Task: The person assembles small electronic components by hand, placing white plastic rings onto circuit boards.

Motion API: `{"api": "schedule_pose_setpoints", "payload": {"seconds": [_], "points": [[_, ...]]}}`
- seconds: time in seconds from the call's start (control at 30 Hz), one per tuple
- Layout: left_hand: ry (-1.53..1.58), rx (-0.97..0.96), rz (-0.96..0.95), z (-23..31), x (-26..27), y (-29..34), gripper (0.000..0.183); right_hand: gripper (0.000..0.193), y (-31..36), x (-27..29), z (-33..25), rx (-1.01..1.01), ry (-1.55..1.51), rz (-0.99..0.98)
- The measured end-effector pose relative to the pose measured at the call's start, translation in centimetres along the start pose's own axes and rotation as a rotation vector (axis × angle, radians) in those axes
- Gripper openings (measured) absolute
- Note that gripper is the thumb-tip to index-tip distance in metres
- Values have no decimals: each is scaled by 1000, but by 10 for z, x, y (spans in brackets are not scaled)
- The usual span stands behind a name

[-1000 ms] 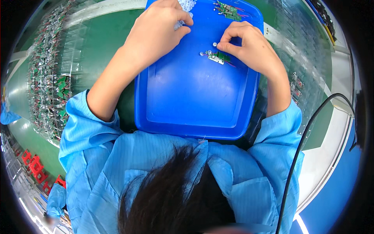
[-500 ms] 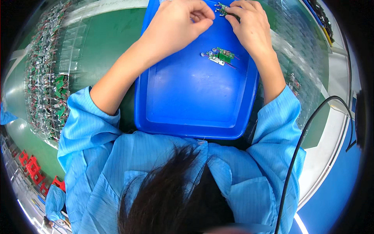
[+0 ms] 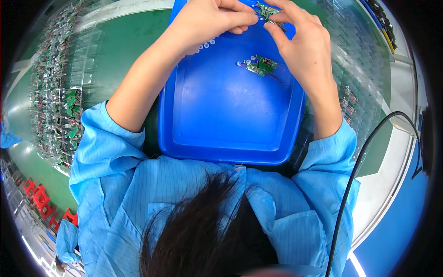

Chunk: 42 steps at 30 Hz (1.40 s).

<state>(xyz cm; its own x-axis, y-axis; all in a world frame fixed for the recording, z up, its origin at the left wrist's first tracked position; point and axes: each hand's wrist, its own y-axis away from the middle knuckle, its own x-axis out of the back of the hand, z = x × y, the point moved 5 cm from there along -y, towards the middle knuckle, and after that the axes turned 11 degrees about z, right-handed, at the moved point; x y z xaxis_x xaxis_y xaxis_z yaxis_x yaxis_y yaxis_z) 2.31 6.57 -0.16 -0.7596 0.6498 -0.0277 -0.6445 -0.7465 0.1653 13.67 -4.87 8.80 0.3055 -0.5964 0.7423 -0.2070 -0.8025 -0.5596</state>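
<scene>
Your left forearm (image 3: 143,85) angles toward 1 o'clock; left hand (image 3: 253,18) near 12, back up, fingers curled, thumb against forefinger, pointing toward 3. Your right forearm (image 3: 326,111) rises toward 12; right hand (image 3: 273,23) around 1, thumb and fingers pinching, pointing toward 11. Fingertips near each other.

A green circuit board (image 3: 275,22) is gripped between the thumb and fingers of the right hand (image 3: 307,53), and the fingertips of the left hand (image 3: 200,23) are pinched together just beside it, above a blue tray (image 3: 226,111). Small whitish caps (image 3: 206,45) are partly covered by the left hand, while more boards (image 3: 262,65) are laid between the hands, nearer the body.
</scene>
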Motion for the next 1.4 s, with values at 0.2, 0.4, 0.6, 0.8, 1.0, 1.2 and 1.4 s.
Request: {"api": "schedule_pose_setpoints", "payload": {"seconds": [0.2,0.4,0.6,0.8,1.0,1.2,1.4], "points": [[-16,-83,46,3,-2,13,14,15,6,-2,1,61,-118,-7],[-367,-454,202,31,-13,33,10,13,17,-39,71,-397,-702,-242],[78,-1026,-19,6,-11,26,16,9,7,-10,21,-58,-233,15],[313,-57,-34,-7,-5,11,21,7,6,-4,24,-124,-309,65],[431,44,-106,-8,-7,10,19,8,3,0,16,-131,-356,16],[362,-19,-92,-2,-11,11,18,11,10,0,19,111,-357,190],[176,-100,-6,-2,-12,17,16,14,9,6,-10,280,-11,206]]}}
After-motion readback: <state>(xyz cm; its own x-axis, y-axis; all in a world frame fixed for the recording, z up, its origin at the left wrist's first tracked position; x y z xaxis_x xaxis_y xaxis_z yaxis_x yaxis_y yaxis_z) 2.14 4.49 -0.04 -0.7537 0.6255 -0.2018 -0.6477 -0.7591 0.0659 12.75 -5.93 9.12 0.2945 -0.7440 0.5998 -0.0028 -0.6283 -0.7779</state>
